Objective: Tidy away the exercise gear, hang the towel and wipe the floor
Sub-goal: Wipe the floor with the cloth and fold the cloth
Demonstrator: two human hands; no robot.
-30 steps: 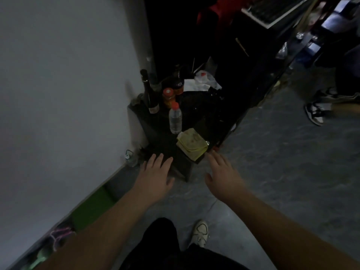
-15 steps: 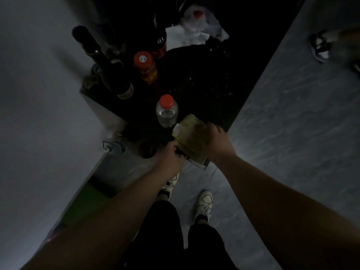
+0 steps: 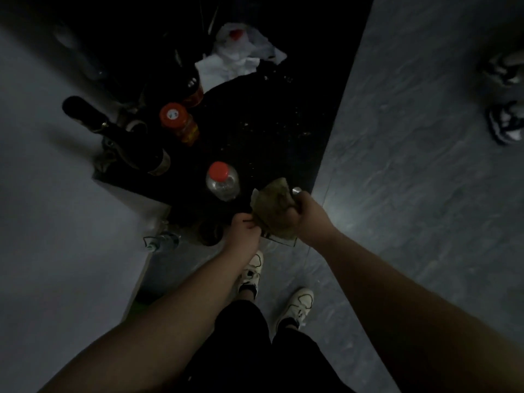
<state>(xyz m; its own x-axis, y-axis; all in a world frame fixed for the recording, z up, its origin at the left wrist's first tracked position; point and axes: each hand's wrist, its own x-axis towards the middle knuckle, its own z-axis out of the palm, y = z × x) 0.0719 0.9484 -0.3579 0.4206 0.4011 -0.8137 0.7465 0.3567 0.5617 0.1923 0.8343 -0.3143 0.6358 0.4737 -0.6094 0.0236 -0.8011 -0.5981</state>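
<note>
A crumpled yellow-green cloth sits at the near corner of a low black table. My right hand grips the cloth from the right, fingers curled into it. My left hand pinches the cloth's near left edge. The cloth is bunched up between both hands, partly lifted off the table corner.
On the table stand a clear bottle with a red cap, an orange jar, a dark wine bottle and white crumpled paper. A grey wall is left. Another person's shoes are far right on the grey floor.
Both hands went from hovering open before the table to taking hold of the cloth. Since half a second ago the cloth is more bunched, and my view has moved closer over the table.
</note>
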